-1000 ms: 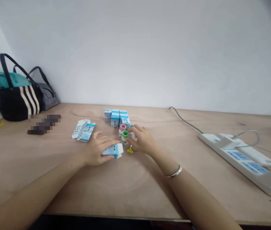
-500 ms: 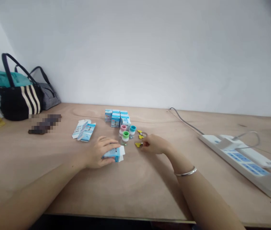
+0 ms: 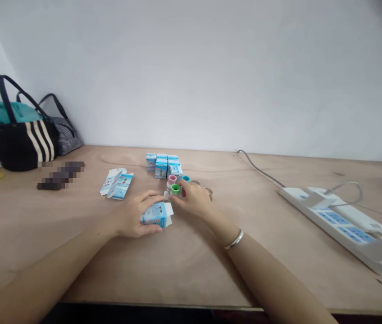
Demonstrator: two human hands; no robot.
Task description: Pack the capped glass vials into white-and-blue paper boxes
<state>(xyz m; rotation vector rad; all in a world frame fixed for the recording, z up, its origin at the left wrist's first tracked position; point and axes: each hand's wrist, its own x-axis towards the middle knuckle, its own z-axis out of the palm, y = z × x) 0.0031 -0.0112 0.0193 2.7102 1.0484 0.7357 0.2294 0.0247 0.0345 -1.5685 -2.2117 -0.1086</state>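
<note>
My left hand (image 3: 136,213) is wrapped around a small blue-and-white carton (image 3: 155,214) lying on the table, its end flaps open toward the right. My right hand (image 3: 191,198) has its thumb and fingers closed about a small clear bottle with a green rim (image 3: 175,189), just above the carton's open end. Right behind it stands a similar bottle with a pink rim (image 3: 172,180). A blue-rimmed bottle (image 3: 186,178) is partly hidden by my right fingers. Beyond that hand lie metal ring clamps (image 3: 209,194), also partly covered.
Several blue-and-white cartons (image 3: 161,167) stand grouped behind the bottles. Flattened cartons (image 3: 120,185) lie to the left, with a dark pixelated object (image 3: 61,176) farther off. Bags (image 3: 25,141) sit back left. A white power strip (image 3: 343,229) with a grey cable spans the right.
My right hand has left the yellow-handled clamps and moved left to the green-rimmed bottle. My left hand stays on the carton. The view has shifted slightly.
</note>
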